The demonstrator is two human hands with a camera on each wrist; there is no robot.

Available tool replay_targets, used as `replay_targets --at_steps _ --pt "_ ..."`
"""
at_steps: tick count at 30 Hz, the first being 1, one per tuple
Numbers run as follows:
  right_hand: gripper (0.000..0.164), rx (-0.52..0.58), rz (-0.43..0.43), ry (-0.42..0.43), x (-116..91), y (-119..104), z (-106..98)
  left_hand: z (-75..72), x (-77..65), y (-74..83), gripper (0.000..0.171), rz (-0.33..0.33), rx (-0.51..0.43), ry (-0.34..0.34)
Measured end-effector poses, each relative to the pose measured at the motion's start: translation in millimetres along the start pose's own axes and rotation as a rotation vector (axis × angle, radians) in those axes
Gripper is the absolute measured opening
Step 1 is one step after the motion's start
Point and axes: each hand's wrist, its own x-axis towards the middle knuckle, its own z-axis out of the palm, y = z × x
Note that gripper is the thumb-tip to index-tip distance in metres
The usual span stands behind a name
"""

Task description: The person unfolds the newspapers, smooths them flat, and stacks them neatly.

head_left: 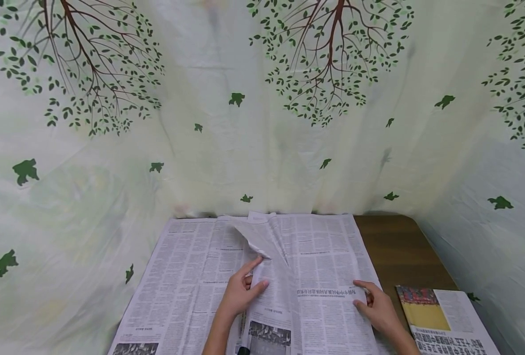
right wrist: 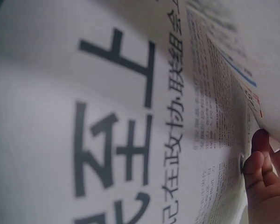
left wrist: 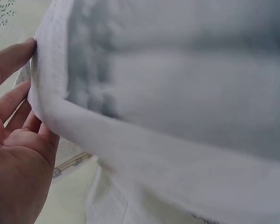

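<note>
A large printed newspaper [head_left: 329, 268] lies spread out, with a raised, creased page near its middle. My left hand [head_left: 240, 293] holds the left edge of that lifted page. In the left wrist view, the thumb and fingers of the left hand [left wrist: 23, 140] meet at the edge of the curved, blurred sheet [left wrist: 154, 84]. My right hand [head_left: 380, 308] pinches the paper's right edge. From the right wrist, large black characters [right wrist: 116, 154] fill the near page, and the right hand's fingertips [right wrist: 260, 140] are at the sheet's edge.
A brown wooden table [head_left: 400, 246] shows at the right. On it, beside my right forearm, lies a folded newspaper [head_left: 449, 320] with a coloured picture. A cloth printed with trees and leaves [head_left: 289, 162] hangs behind and around. A small black object [head_left: 243, 350] shows at the bottom edge.
</note>
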Motion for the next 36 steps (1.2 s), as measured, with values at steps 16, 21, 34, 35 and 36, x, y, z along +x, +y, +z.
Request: replay_targets --at_steps 16,21,34,35,36 --pt "0.055 -0.006 -0.025 -0.001 1.3 5.0 -2.3 -25.3 -17.8 -13.5 0.052 -0.145 0.049 0.141" --pt "0.056 0.005 -0.008 -0.013 0.5 6.5 -4.4 -30.3 -24.8 -17.3 0.050 -0.160 0.108 0.193" --pt "0.055 -0.002 -0.019 -0.038 -0.6 5.8 -12.5 -62.8 -38.3 -34.8 0.063 -0.248 0.310 0.114" --pt "0.055 -0.006 -0.028 -0.027 -0.8 5.8 -12.6 -65.3 -39.7 -35.8 0.064 -0.253 0.318 0.102" --pt "0.055 -0.011 -0.036 -0.021 -0.9 6.1 -12.7 -67.6 -41.1 -36.9 0.065 -0.256 0.325 0.091"
